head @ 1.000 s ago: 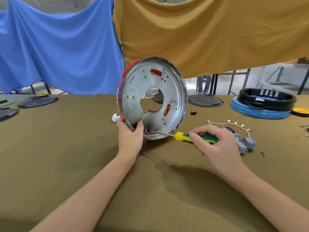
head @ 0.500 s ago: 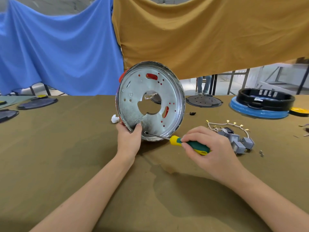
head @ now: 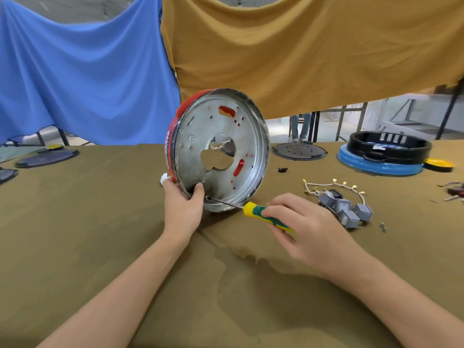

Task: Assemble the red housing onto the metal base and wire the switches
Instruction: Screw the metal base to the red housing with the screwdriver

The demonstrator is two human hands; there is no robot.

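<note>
Head view, left to right: dark flat plates at far left on the olive tablecloth. My left hand grips the lower rim of the metal base, thumb on its face, fingers curled behind; base stands on edge, tilted, red housing fitted behind it. Screwdriver tip touches the base's lower edge just beside my thumb. My right hand has fingers wrapped around the green-yellow handle. Grey switches with white wires lie on the cloth just beyond that hand. Black ring on blue base far right.
</note>
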